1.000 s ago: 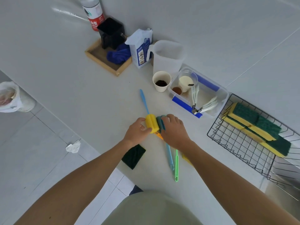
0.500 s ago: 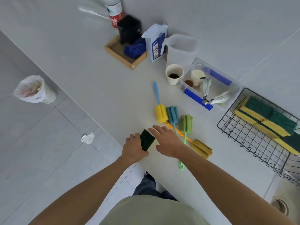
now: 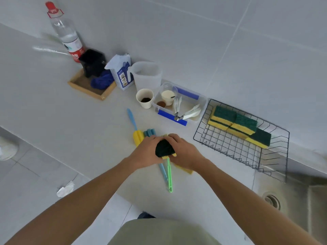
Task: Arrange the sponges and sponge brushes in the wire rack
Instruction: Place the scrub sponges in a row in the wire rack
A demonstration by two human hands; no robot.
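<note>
Both hands grip one green-and-yellow sponge (image 3: 164, 149) above the counter: my left hand (image 3: 145, 152) on its left side, my right hand (image 3: 185, 152) on its right. Beneath them lie several sponge brushes: a yellow-headed one with a blue handle (image 3: 138, 137), a blue-headed one (image 3: 150, 132), a green handle (image 3: 169, 175), and a yellow head (image 3: 184, 168) partly hidden under my right wrist. To the right stands the black wire rack (image 3: 228, 147), with several green-and-yellow sponges (image 3: 238, 126) stacked along its far side.
A clear plastic bin (image 3: 200, 103) with cups and white utensils sits left of the rack. Behind are a paper cup (image 3: 144, 98), a white pitcher (image 3: 147, 76), a carton (image 3: 122, 73), a wooden tray (image 3: 88, 88) and a bottle (image 3: 68, 36). A sink drain (image 3: 271, 200) lies at right.
The sponge that lay near the counter's front edge is now lifted and held between both hands, over the sponge brushes. The view has shifted left, bringing the rack closer to centre.
</note>
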